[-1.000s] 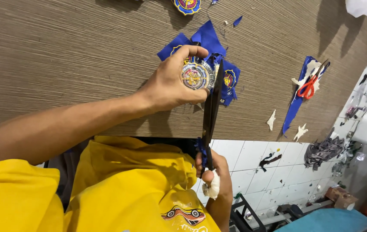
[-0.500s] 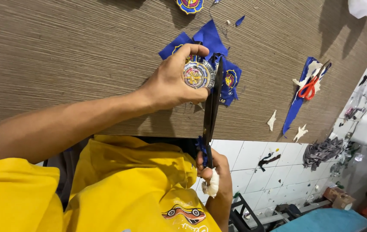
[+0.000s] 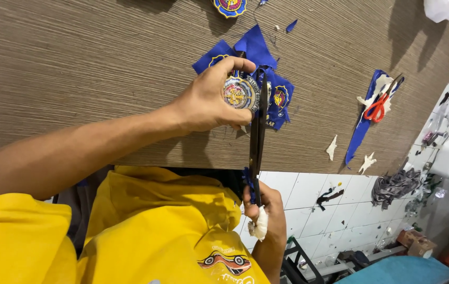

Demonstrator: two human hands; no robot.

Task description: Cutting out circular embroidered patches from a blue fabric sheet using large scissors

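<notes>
We see the left hand point(image 3: 208, 97) reaching over a brown wood-grain table point(image 3: 77, 63), its thumb and fingers pinching a round embroidered badge point(image 3: 239, 93) by the rim and holding it just above the tabletop. The badge shows a gold and red emblem on a blue ground, and it sits directly over a small pile of blue fabric pieces point(image 3: 266, 79) bearing similar emblems. The right hand point(image 3: 266, 210) is below the table edge, close to the yellow shirt point(image 3: 156, 231), with its fingers closed around the handles of a pair of long dark scissors point(image 3: 257, 142). A white wrapping covers one finger of that hand. The scissor blades run up from the hand and meet the right edge of the badge; we cannot tell how far the blades are parted. At the top edge of the table lies a second badge point(image 3: 229, 6), partly cut off by the frame. Well apart to the right, a pair of red-handled scissors point(image 3: 378, 107) rests on a long blue fabric strip point(image 3: 364, 123), with white paper scraps point(image 3: 332, 147) scattered near it. Beyond the table edge we see a white tiled floor point(image 3: 308, 192) with dark cloth scraps.
</notes>
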